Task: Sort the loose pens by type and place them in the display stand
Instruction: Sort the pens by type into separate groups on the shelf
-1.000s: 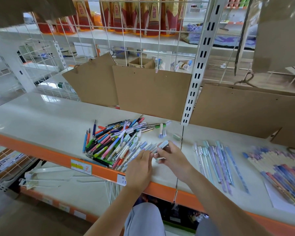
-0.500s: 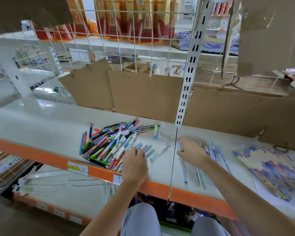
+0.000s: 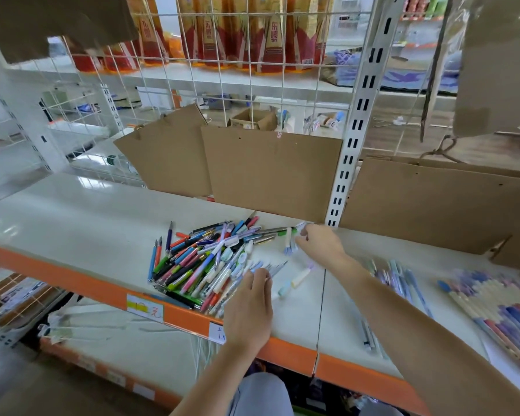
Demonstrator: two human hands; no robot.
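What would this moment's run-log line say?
left hand: resting on mixed pen pile | right hand: reaching pens at pile's far edge, grip unclear | sorted pens: right

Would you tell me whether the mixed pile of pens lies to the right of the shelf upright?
No, the mixed pile of pens lies left of the shelf upright, on the shelf.

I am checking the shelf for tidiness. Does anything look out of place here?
Yes. The mixed pens lie in a jumbled heap, crossing each other, some reaching the shelf's orange front edge. Two short pastel pens lie apart from it.
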